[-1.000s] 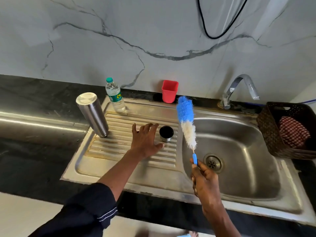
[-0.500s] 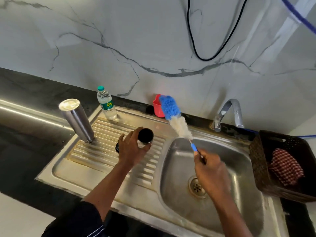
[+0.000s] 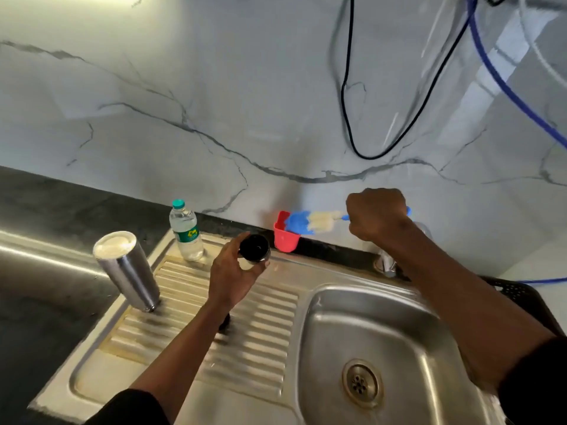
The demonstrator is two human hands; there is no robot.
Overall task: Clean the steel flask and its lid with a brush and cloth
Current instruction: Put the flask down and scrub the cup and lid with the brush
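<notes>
So at this point the cleaning had barely got going, as far as I could tell. The left hand (image 3: 233,277) was curled round the lid (image 3: 254,251), lifted off the draining board with its dark inside facing up at the camera. The right hand (image 3: 379,214) was clenched in a fist on the blue handle of the brush (image 3: 306,222), which lay roughly level, its blue-and-white bristles pointing left. The tip was at the rim of a little red cup (image 3: 285,239) against the wall, but whether it was dipping in or just passing in front, I couldn't say. Either way, the bristles were apart from the lid, so no scrubbing yet.

The steel flask (image 3: 127,268) stood on its own at the left edge of the draining board, well apart from both hands and looking untouched. My guess at what was left: brush the lid, brush the flask, then wipe both down. No cloth was in view, and no water was running.

Surface-wise it was a stainless sink (image 3: 310,342) set into a dark stone worktop (image 3: 46,210), ribbed drainer on the left, basin and drain (image 3: 362,383) on the right. A small water bottle (image 3: 185,231) stood at the back of the drainer. The tap (image 3: 386,265) was mostly hidden behind the right arm, with a dark basket (image 3: 515,289) peeking out beyond. Behind was a white marble-look wall with grey veins, plus a black cable (image 3: 346,87) and a blue hose (image 3: 506,87) hanging down.
</notes>
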